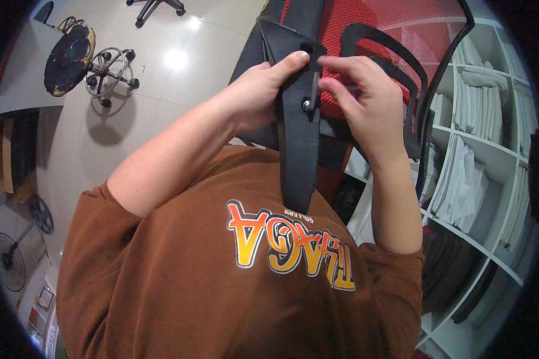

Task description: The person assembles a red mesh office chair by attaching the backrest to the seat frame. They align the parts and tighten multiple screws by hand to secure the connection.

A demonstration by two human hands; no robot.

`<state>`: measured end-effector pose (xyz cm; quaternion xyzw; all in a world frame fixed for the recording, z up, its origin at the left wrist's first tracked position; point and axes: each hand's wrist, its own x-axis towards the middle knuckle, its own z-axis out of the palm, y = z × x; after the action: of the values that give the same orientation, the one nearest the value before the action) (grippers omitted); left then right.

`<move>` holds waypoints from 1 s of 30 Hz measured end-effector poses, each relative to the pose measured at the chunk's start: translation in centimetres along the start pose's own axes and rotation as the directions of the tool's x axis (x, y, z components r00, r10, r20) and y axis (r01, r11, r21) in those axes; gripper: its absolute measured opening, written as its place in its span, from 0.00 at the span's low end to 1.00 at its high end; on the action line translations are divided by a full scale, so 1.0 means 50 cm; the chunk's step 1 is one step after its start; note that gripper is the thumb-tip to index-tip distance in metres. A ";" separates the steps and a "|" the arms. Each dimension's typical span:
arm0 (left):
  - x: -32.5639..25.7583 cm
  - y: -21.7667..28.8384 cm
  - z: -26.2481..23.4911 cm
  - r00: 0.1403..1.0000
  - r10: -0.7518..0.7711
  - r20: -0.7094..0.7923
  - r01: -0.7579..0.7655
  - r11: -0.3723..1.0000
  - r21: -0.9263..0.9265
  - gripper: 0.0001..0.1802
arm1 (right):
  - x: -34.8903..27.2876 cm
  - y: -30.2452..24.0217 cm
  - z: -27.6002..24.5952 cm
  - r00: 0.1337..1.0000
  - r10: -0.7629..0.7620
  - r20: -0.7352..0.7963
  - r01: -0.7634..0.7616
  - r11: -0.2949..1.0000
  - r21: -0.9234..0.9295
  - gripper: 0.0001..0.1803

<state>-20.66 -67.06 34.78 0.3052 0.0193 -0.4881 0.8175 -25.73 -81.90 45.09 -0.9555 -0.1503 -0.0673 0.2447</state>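
My left hand [260, 90] is closed around a black curved chair armrest piece [299, 140], its thumb lying on top beside a dark hole. The piece stretches from the chair down against my shirt. Lower on it sits a shiny bolt head [306, 106], with a thin dark-grey bar [315, 93] standing right beside it; its exact kind cannot be made out. My right hand [365, 90] is at that bar, fingers curled, with a gap between thumb and index fingertips. Behind both hands is an office chair with a red mesh back [389, 24] and black frame.
White shelves [476, 134] with folded white cloth or bags line the right side. On the left stand a round worn black stool [72, 60] with a wheeled metal base [109, 73] and a grey table [18, 66]. Another wheeled chair base [156, 7] is at the top.
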 end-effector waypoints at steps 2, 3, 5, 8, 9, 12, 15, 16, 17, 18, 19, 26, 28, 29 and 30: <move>-0.004 -0.002 -0.002 1.000 -0.019 -0.008 0.018 0.999 -0.040 0.28 | 0.013 -0.012 0.021 0.998 0.027 0.057 -0.033 0.994 0.104 0.10; -0.004 0.000 -0.005 1.000 -0.015 -0.025 0.015 1.000 -0.017 0.28 | 0.013 -0.029 0.033 0.996 -0.062 0.067 0.059 0.997 0.056 0.06; -0.005 0.002 -0.010 0.998 0.000 -0.059 0.001 1.000 0.021 0.27 | -0.007 -0.059 0.040 0.978 -0.165 0.131 0.173 0.984 -0.052 0.07; -0.010 0.002 0.003 0.998 0.054 -0.024 -0.056 0.996 -0.073 0.26 | -0.042 -0.073 0.030 0.983 -0.113 0.148 0.130 0.985 -0.112 0.10; -0.007 0.003 -0.002 0.999 0.048 -0.010 -0.049 0.996 -0.073 0.26 | -0.050 -0.069 0.022 0.986 -0.108 0.126 0.126 0.980 -0.153 0.11; -0.005 0.003 0.007 0.998 0.032 -0.050 -0.034 0.999 -0.031 0.24 | -0.074 -0.043 0.008 0.998 -0.063 0.025 0.066 0.989 -0.131 0.13; -0.002 0.001 0.000 0.999 0.051 -0.017 -0.052 0.992 -0.113 0.27 | -0.075 -0.016 0.003 0.995 0.059 -0.078 -0.062 0.997 -0.036 0.13; -0.001 -0.001 0.000 0.999 0.040 -0.025 -0.043 0.993 -0.108 0.27 | -0.067 -0.014 0.003 0.994 0.099 -0.053 -0.100 0.995 -0.014 0.14; 0.001 -0.003 0.000 0.999 0.030 -0.033 -0.033 0.994 -0.103 0.27 | -0.059 -0.013 0.003 0.990 0.139 -0.027 -0.139 0.990 0.007 0.15; 0.002 -0.005 0.001 0.999 0.019 -0.041 -0.023 0.995 -0.097 0.27 | -0.053 -0.015 0.005 0.994 0.107 -0.016 -0.107 0.994 0.010 0.15; -0.001 -0.005 0.002 0.999 0.023 -0.050 -0.026 0.998 -0.059 0.27 | -0.042 -0.018 0.009 0.998 0.067 -0.001 -0.067 0.998 0.016 0.15; -0.008 -0.004 0.012 0.997 0.041 -0.072 -0.039 0.999 0.019 0.27 | -0.057 -0.023 0.002 0.988 -0.108 0.110 0.127 0.974 -0.185 0.11; -0.002 -0.004 0.008 0.998 0.039 -0.046 -0.041 0.998 -0.039 0.27 | -0.030 -0.009 -0.003 0.946 -0.318 0.063 0.322 0.899 -0.296 0.13; -0.001 -0.001 0.005 0.999 0.027 -0.046 -0.031 0.996 -0.078 0.27 | -0.019 0.000 0.000 0.920 -0.392 0.016 0.368 0.846 -0.386 0.09; -0.001 0.002 0.002 0.999 0.015 -0.044 -0.020 0.993 -0.117 0.28 | -0.012 -0.006 -0.004 0.944 -0.330 -0.023 0.295 0.871 -0.392 0.08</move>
<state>-20.63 -67.03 34.95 0.2674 0.0631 -0.4723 0.8375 -26.40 -81.92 45.27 -0.9437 -0.2759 -0.1766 0.0457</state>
